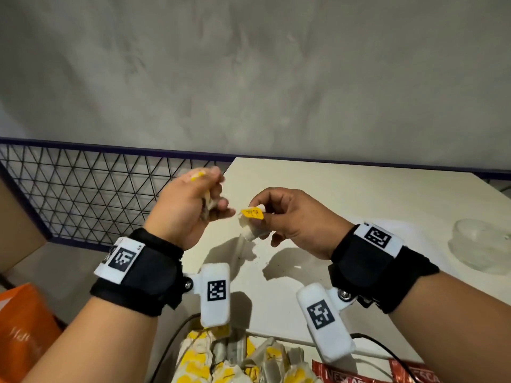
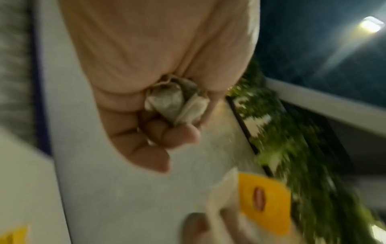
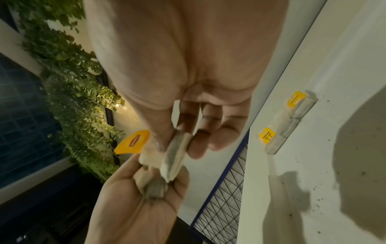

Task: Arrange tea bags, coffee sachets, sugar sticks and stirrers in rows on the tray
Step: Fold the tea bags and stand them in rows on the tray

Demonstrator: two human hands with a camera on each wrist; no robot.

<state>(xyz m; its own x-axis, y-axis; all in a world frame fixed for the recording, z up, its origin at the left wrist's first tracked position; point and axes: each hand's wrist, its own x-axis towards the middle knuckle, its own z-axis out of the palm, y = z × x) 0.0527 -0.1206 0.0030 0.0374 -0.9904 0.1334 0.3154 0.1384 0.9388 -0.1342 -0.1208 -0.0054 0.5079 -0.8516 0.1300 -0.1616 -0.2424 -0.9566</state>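
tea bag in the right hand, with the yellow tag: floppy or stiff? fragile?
Tea bag, pinched by the right hand: probably soft and light, since it creases at the fingertips. Yellow tag sticks out, so it may flap. Dark specks on the table hint the paper could leak if squeezed.

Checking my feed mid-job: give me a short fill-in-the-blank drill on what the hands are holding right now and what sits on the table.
1. The right hand pinches a white paper tea bag whose tag is ____ in colour.
2. The left hand grips a bunch of ____.
3. On the white table already lie ____ tea bags end to end.
4. The red sachets at the near edge read ____.

Missing: yellow; tea bags; two; Nescafe
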